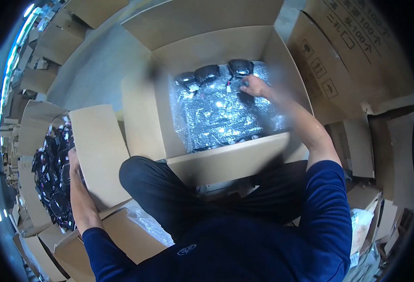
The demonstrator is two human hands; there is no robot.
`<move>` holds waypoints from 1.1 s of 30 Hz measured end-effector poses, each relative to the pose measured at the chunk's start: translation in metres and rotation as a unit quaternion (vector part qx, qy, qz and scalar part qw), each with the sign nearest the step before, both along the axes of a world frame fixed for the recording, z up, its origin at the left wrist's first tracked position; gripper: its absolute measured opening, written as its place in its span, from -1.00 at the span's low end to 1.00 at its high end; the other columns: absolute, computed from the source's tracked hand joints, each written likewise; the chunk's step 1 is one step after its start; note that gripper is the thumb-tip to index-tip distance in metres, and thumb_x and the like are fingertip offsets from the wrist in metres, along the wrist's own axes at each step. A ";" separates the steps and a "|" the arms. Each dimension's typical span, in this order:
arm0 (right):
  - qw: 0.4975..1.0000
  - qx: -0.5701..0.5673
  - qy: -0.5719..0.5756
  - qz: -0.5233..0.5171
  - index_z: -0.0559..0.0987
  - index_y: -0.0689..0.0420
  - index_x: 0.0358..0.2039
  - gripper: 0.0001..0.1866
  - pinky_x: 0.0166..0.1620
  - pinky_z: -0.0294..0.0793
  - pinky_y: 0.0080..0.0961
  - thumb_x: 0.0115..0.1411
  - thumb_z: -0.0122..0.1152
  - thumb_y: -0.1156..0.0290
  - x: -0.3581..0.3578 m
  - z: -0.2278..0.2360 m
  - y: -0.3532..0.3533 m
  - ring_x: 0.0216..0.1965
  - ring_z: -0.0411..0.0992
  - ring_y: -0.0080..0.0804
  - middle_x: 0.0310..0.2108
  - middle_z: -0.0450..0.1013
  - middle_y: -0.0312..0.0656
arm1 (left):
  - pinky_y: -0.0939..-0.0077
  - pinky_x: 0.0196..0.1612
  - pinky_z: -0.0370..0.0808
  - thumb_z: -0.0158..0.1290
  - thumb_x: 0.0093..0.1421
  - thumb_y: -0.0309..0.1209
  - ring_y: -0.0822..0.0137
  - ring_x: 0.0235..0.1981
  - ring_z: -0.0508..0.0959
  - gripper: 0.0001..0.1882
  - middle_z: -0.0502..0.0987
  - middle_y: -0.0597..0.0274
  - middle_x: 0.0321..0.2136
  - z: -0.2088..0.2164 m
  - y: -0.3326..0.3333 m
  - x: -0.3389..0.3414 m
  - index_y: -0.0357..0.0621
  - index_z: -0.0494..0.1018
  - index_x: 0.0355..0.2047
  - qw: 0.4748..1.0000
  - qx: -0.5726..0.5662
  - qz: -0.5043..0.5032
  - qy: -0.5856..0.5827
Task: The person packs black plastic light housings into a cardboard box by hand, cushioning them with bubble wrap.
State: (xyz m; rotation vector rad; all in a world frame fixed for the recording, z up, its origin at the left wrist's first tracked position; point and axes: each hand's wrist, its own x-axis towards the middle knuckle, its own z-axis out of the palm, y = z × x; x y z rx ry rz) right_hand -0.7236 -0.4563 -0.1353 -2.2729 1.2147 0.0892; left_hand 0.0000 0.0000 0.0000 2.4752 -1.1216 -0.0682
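We see our right hand (256, 87) inside a large open carton (228, 157), its fingers half bent with the tips a little parted. Just beyond those fingertips, slightly to their left, lies a shiny black packet (241, 67); whether skin and packet touch, we cannot tell. A white connector (228, 88) on a short red-and-black lead hangs from it, to the left of the same fingers. Farther left of this grip we have a second black packet (208, 73) and, beyond it, a third black packet (186, 79), all in a row along the carton's far side. Below the right hand and toward us spreads a sheet of bubble wrap (216, 115). Our left hand (73, 158) reaches into a smaller carton (99, 155), close to a heap of black packets (52, 174) that lies mostly to its left; its fingers are hidden, so we cannot tell how they are set. Well to the right of the right hand stands a tall brown box (352, 51) with printed markings.
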 end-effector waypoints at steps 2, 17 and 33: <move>1.000 -0.009 -0.016 -0.005 0.58 0.28 0.05 -0.49 0.19 0.44 -0.17 0.22 0.28 0.16 0.004 -0.002 0.000 0.10 0.49 0.03 0.03 0.55 0.13 | 0.12 -0.30 0.56 0.13 0.26 0.13 -0.04 -0.44 0.68 -0.39 0.71 0.02 -0.44 -0.009 -0.037 0.028 -0.31 0.69 -0.32 0.999 0.020 -0.023 -0.018; 0.990 0.081 -0.116 -0.001 0.60 0.29 0.04 -0.51 0.13 0.50 -0.26 0.23 0.27 0.18 0.013 -0.030 -0.009 0.02 0.57 -0.04 -0.03 0.59 0.10 | 0.58 -0.43 0.24 0.34 0.11 0.09 0.52 -0.56 0.35 -0.51 0.40 0.43 -0.62 0.197 -0.007 -0.081 -0.05 0.48 -0.56 0.934 -0.292 0.186 0.093; 0.677 0.291 -0.674 -0.040 0.55 0.23 0.03 -0.57 0.08 0.53 -0.39 0.29 0.33 0.20 0.109 0.240 0.148 -0.07 0.52 -0.51 -0.09 0.59 -0.24 | 0.68 -0.55 0.09 0.27 0.27 -0.05 0.65 -0.65 0.21 -0.64 0.31 0.57 -0.64 0.088 -0.237 -0.421 -0.09 0.51 -0.28 0.752 -0.177 -0.267 0.576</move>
